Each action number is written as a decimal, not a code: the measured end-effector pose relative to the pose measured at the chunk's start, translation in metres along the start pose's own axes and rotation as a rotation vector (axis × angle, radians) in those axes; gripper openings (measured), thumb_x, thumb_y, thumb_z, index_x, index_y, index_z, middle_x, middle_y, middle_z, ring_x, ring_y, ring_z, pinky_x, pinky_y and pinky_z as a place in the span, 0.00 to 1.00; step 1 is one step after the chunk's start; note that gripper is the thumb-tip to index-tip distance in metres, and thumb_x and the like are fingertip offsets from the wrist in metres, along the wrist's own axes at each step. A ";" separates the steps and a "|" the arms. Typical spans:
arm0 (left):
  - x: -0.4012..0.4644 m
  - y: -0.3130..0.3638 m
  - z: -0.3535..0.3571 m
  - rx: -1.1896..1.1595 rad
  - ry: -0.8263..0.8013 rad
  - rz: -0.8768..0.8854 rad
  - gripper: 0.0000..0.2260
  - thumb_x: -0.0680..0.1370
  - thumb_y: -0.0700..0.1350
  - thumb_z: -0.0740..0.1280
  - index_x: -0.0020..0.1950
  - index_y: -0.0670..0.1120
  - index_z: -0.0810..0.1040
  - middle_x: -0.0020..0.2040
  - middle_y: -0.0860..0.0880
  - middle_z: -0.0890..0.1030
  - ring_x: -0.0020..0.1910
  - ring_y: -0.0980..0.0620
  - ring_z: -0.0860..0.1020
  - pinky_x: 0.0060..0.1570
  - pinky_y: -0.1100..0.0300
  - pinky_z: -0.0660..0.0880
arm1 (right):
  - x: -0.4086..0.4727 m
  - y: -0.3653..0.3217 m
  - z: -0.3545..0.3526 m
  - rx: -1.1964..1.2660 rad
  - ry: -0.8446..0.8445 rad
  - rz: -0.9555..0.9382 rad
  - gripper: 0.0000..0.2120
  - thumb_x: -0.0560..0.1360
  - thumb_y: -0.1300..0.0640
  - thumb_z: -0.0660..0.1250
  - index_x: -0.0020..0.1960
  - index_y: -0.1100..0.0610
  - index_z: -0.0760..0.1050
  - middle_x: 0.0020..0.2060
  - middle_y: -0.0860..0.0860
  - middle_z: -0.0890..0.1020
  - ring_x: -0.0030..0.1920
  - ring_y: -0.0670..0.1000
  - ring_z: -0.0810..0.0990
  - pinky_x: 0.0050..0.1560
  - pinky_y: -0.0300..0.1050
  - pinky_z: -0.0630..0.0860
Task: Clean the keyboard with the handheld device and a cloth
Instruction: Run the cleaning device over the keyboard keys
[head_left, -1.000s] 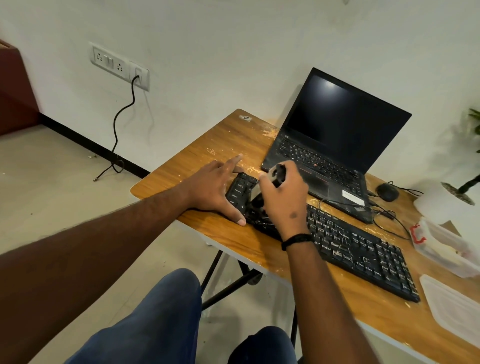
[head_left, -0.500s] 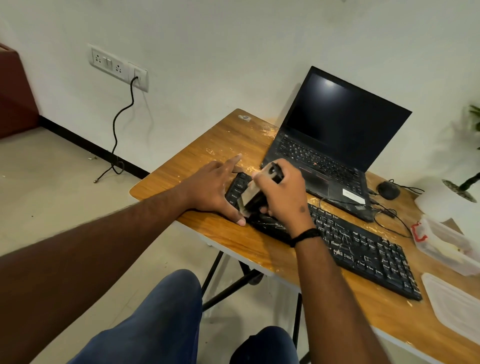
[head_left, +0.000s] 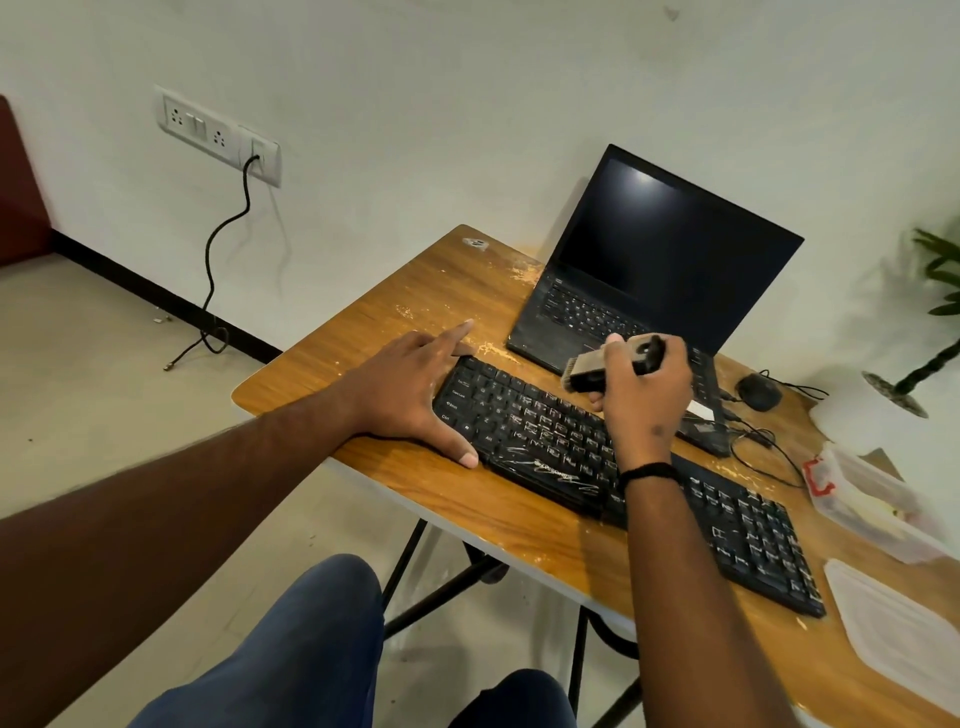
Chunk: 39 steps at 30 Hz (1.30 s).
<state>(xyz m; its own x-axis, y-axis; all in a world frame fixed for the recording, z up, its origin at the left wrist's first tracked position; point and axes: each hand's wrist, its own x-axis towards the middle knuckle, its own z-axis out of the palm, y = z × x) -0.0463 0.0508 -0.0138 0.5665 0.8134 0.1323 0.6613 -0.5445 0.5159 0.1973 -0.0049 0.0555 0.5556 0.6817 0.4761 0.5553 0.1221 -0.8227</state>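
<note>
While left hand (head_left: 410, 395) lies flat steadying keyboard (head_left: 545, 436) | right hand (head_left: 641, 395) grip curled round handheld device (head_left: 608, 364)

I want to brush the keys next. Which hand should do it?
The right hand. It already grips the handheld device just above the keyboard. The left hand lies flat at the keyboard's end, steadying it, and holds nothing.

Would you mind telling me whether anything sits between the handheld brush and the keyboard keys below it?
Nothing visible does. The right hand holds the handheld brush above the keyboard, over uncovered keys. The left hand rests at the keyboard's left end, aside.
</note>
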 end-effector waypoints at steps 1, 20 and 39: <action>0.000 0.000 0.000 -0.002 0.000 -0.003 0.68 0.52 0.81 0.72 0.81 0.58 0.40 0.79 0.53 0.63 0.78 0.49 0.59 0.76 0.44 0.62 | 0.000 0.001 0.003 -0.060 -0.017 -0.033 0.09 0.77 0.52 0.69 0.49 0.54 0.71 0.39 0.47 0.78 0.42 0.51 0.81 0.35 0.43 0.80; -0.001 0.000 -0.001 0.013 -0.001 -0.010 0.68 0.52 0.81 0.71 0.81 0.58 0.40 0.79 0.52 0.64 0.77 0.48 0.61 0.75 0.45 0.62 | 0.008 0.000 0.016 -0.232 -0.427 -0.115 0.09 0.77 0.52 0.68 0.48 0.54 0.69 0.42 0.49 0.75 0.43 0.56 0.81 0.35 0.53 0.81; -0.003 0.007 -0.004 0.021 -0.002 -0.015 0.67 0.55 0.76 0.76 0.82 0.56 0.41 0.79 0.49 0.63 0.77 0.47 0.60 0.74 0.48 0.60 | 0.029 0.010 -0.003 -0.309 -0.439 -0.094 0.11 0.77 0.53 0.68 0.51 0.60 0.72 0.44 0.53 0.76 0.41 0.52 0.77 0.31 0.39 0.74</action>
<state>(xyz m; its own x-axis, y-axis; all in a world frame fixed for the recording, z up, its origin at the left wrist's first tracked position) -0.0457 0.0451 -0.0071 0.5569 0.8214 0.1232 0.6803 -0.5362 0.4997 0.2203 0.0137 0.0620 0.2207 0.9233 0.3143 0.7832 0.0243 -0.6213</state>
